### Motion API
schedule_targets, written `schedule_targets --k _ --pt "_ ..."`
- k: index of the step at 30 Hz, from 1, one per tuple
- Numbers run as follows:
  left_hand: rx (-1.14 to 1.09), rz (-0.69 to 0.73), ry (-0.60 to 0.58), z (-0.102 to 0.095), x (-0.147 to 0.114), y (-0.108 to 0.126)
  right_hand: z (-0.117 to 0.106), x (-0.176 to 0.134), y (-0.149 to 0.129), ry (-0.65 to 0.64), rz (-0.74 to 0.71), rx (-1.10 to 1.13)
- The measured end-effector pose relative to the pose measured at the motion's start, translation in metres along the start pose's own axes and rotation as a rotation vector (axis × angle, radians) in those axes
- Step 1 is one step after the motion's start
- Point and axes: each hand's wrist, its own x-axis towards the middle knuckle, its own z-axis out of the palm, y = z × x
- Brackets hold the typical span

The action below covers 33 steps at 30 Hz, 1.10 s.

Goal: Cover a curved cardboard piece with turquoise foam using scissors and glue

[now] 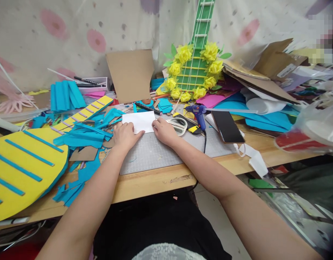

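Observation:
A white sheet of paper (140, 121) lies on the grey cutting mat (144, 155) between my two hands. My left hand (125, 136) holds its left side, fingers curled and the thumb stretched along the near edge. At the right edge, my right hand (164, 130) grips the sheet with bent fingers; its fingertips are partly hidden. White-handled scissors (182, 127) lie just beyond my right hand, beside a yellow and black cutter (192, 127). A black marker (147, 107) rests behind the paper.
A blue glue gun (199, 115) and a phone (227, 127) are on the right. Blue paper scraps (83, 135) and a yellow guitar-shaped piece (28, 162) cover the left. Behind stand brown cardboard (131, 76) and a green guitar-shaped piece (192, 74) with yellow paper flowers.

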Motion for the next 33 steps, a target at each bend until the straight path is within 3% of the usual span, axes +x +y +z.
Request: schedule_targets --k 5,10,22,28,30,33 --pt "-0.002 -0.020 -0.008 0.001 0.002 0.001 0.005 0.004 -0.015 0.151 -0.076 -0.014" --pt "-0.018 -0.039 -0.015 0.002 0.004 0.000 0.011 0.008 -0.023 0.132 -0.114 0.011" --pt "0.004 -0.098 -0.021 0.004 0.005 -0.004 0.009 -0.001 -0.003 0.114 -0.030 0.036" --pt "-0.026 -0.106 -0.035 0.003 0.006 -0.002 -0.011 -0.004 0.014 0.179 0.053 0.018" --pt "-0.019 -0.113 -0.034 0.004 0.007 -0.003 -0.016 -0.003 0.018 0.212 0.038 0.081" --pt "-0.007 -0.121 -0.026 0.005 0.008 -0.004 -0.015 0.002 0.015 0.149 -0.048 0.210"
